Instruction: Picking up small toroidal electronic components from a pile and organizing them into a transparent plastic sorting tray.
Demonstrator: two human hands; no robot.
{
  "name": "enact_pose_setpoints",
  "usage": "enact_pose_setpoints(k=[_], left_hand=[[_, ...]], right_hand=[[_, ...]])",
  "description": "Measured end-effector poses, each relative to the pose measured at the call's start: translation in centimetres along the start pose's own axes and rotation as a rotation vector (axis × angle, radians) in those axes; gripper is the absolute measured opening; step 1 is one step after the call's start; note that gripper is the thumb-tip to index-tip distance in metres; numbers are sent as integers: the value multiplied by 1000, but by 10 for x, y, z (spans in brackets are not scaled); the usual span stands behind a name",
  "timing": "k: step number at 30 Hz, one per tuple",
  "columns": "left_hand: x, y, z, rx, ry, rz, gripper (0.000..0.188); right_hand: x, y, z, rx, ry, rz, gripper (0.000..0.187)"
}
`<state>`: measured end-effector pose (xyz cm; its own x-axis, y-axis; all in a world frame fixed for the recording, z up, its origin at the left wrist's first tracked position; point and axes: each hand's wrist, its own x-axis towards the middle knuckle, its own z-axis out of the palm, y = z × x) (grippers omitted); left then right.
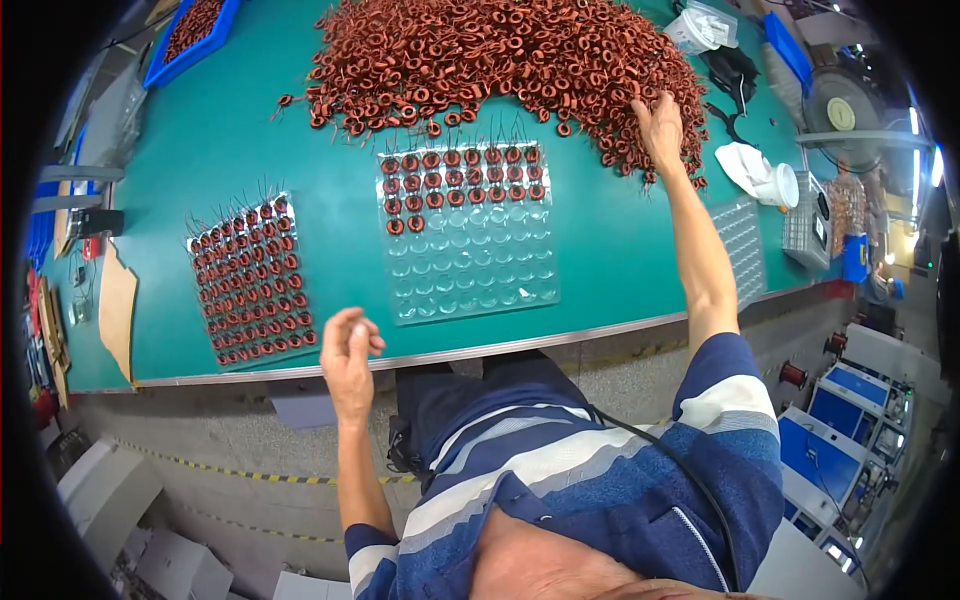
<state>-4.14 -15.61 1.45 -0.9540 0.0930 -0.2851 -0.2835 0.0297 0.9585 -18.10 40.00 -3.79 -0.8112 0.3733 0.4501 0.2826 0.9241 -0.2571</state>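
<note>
A large heap of red-brown toroidal coils [480,55] with thin wire leads covers the far middle and right of the table. My right hand [660,130] reaches to the heap's right side, its fingers apart and touching the coils. At the front edge of the table, my left hand [350,365] hovers with loosely bent fingers, and nothing shows in it. A clear plastic tray [475,270] with round pockets lies in the middle. Its far rows hold coils, with two more at the left of the following row. To the left, another tray [254,280] is filled with coils.
A blue bin [190,42] with coils stands at the far left. On the right are another clear tray [738,248], a white cup [778,187], a wire basket [806,222] and a white tub [700,28]. Brown cardboard [117,312] lies at the left edge.
</note>
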Motion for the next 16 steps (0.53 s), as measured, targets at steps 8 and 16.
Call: enact_pose_setpoints(k=[8, 16], left_hand=[[-26, -11, 39, -9, -4, -57, 20], [-7, 12, 113, -142, -110, -18, 25]], right_hand=[[27, 15, -10, 8, -62, 42, 34], [-55, -96, -118, 883, -361, 243, 32]])
